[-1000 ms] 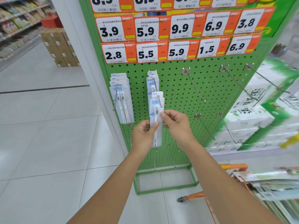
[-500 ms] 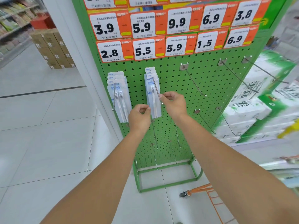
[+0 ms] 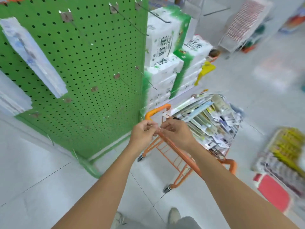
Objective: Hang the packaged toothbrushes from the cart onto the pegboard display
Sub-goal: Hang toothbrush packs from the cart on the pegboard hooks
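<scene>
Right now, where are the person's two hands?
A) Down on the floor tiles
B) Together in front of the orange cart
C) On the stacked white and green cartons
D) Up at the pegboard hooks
B: the left hand and right hand meet beside the orange cart, away from the green pegboard.

This is a shop, a supermarket aisle by the look of it. A green pegboard display (image 3: 92, 66) with bare metal hooks stands on the left, packaged goods (image 3: 34, 58) hanging from it, and cases of boxed product (image 3: 166, 52) are stacked just beyond its right edge. An orange shopping cart (image 3: 166, 146) heaped with carded packs stands near on the pale tiled floor (image 3: 33, 187), with more blurred merchandise (image 3: 283, 154) at the right.
</scene>
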A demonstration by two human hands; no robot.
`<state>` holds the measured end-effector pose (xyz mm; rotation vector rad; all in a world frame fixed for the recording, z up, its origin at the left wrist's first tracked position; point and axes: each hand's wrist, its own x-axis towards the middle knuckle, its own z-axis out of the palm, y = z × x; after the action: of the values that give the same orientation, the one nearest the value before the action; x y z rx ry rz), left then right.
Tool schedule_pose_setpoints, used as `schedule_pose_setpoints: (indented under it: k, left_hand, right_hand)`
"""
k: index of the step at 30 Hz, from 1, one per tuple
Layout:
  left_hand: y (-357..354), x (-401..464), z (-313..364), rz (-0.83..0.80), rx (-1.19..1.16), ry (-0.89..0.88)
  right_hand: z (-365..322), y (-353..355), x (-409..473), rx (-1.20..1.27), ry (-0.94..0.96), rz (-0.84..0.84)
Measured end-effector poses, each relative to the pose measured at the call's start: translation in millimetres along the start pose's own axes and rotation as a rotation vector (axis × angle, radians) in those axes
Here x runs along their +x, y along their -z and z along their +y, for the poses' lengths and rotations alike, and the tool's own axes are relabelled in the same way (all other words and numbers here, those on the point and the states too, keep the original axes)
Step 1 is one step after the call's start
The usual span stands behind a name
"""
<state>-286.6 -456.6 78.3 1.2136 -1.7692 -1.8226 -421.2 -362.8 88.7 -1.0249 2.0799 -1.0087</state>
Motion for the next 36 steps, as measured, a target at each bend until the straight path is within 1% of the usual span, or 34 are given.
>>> schedule_pose_setpoints:
  k: [2, 4, 6, 9, 11, 13, 15, 17, 19, 21, 24, 26, 31, 34, 36]
  left_hand:
    - [-38, 2, 5, -0.051, 0.045, -0.028]
    - [-75, 6, 10, -0.056, 0.084, -0.031]
    - [-112, 10, 12, -0.042, 0.172, -0.023]
    - [-164, 14, 8, 0.021, 0.221, -0.001]
    - [-193, 14, 7, 0.024, 0.244, 0.019]
    - [-211, 13, 6, 0.055, 0.224, 0.071]
    - [-217, 15, 5, 0.113, 0.2, 0.088]
    - [-214, 23, 4, 0.166, 0.246, 0.078]
    - [-204, 34, 3, 0.207, 0.288, 0.058]
    - [-195, 45, 3, 0.211, 0.312, 0.049]
    - [-184, 61, 4, 0.204, 0.28, 0.059]
    - [-180, 70, 1, 0.192, 0.229, 0.081]
    - [-183, 83, -18, 0.193, 0.18, 0.117]
    - [-186, 86, -22, 0.209, 0.151, 0.127]
    - [-188, 88, -18, 0.222, 0.147, 0.135]
  right_hand:
    - [26, 38, -7, -0.085, 0.02, 0.047]
    - [51, 74, -16, -0.148, 0.049, 0.078]
    - [78, 108, -27, -0.197, 0.056, 0.091]
    - [122, 153, -36, -0.282, 0.042, 0.081]
    - [144, 180, -32, -0.409, 0.03, 0.084]
    - [155, 199, -16, -0.592, 0.057, 0.064]
    - [157, 208, 10, -0.764, 0.128, 0.028]
    - [152, 208, 41, -0.898, 0.194, -0.033]
    - [144, 202, 71, -0.989, 0.225, -0.084]
    - [138, 196, 96, -1.067, 0.244, -0.08]
    - [135, 185, 116, -1.131, 0.276, -0.062]
    - [135, 178, 124, -1.171, 0.301, -0.121]
    - [146, 165, 141, -1.303, 0.259, -0.272]
    - [150, 166, 148, -1.339, 0.287, -0.288]
    - [151, 170, 151, -1.355, 0.358, -0.303]
